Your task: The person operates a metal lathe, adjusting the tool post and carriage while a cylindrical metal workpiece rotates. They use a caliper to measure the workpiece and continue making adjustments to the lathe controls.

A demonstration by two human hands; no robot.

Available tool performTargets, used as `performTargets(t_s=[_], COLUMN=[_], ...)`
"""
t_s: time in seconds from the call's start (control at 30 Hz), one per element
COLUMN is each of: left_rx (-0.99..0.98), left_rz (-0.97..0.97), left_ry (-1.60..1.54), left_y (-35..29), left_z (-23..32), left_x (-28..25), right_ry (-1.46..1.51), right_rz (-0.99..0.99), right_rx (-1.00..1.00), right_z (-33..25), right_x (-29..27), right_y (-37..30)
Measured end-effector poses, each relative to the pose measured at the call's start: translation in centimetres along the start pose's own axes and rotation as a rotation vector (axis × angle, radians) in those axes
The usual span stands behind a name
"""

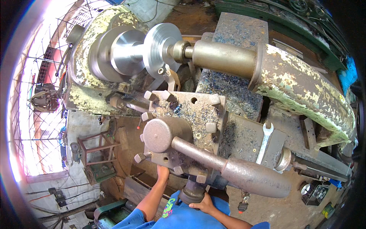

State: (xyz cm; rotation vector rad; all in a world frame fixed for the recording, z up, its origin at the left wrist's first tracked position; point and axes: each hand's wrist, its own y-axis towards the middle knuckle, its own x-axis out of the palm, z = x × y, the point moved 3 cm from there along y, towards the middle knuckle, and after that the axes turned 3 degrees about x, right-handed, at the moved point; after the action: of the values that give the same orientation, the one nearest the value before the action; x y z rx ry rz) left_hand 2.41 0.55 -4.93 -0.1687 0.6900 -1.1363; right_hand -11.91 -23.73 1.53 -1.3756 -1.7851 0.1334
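I look down on an old lathe with flaking yellow-green paint. A shiny stepped metal workpiece (146, 49) sits in the chuck, pressed by the tailstock (297, 86) from the right. The tool post (183, 122), strewn with blue metal chips, has a long brown lever (236, 170) on top. My left hand (163, 172) reaches up under the tool post's near edge, mostly hidden, so its grip is unclear. My right hand (203, 205) wraps around a round handle (192, 192) below the carriage.
An open-ended spanner (264, 142) lies on the carriage to the right. A rusty metal frame stand (97, 149) is on the floor at left, beside a barred window (42, 95). A green bench (282, 15) runs along the back.
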Motion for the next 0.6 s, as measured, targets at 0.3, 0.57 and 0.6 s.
performTargets(t_s=[0.3, 0.57, 0.6], left_rx=[-0.012, 0.143, 0.230], left_rz=[0.014, 0.001, 0.008], left_ry=[-0.051, 0.215, 0.385], left_y=[-0.2, -1.9, -2.2], left_z=[0.2, 1.6, 1.9], left_x=[0.2, 0.5, 0.5], right_ry=[0.440, 0.563, 0.515], right_rz=[-0.162, -0.327, -0.280], right_rx=[0.065, 0.110, 0.102], right_z=[5.8, 8.2, 7.9], right_x=[-0.7, -2.3, -2.3], right_y=[1.2, 2.6, 2.4])
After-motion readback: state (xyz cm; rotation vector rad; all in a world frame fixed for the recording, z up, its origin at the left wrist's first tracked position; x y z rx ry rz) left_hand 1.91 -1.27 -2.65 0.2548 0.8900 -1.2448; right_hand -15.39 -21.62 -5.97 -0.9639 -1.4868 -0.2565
